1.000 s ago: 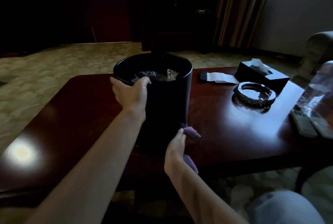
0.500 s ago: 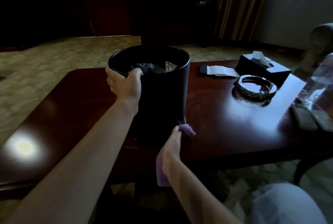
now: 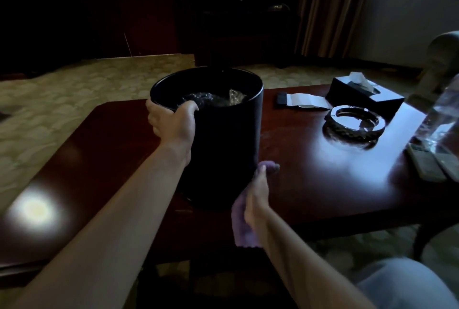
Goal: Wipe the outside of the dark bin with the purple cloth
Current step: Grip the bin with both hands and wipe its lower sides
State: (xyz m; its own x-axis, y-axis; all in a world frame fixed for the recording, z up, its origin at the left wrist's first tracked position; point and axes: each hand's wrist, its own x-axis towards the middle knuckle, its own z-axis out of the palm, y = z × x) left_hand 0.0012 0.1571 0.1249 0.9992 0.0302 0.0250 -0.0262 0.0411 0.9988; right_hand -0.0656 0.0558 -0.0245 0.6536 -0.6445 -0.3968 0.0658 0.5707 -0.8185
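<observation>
Two hands, purple cloth (image 3: 244,221) under right hand (image 3: 258,195)

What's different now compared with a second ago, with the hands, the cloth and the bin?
The purple cloth now hangs on the inner side of the right hand, low on the dark bin. The left hand keeps gripping the rim. The bin stays on the table.

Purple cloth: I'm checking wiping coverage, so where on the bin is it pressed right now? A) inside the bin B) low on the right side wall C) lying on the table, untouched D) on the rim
B: the right hand presses the purple cloth low against the dark bin.
</observation>
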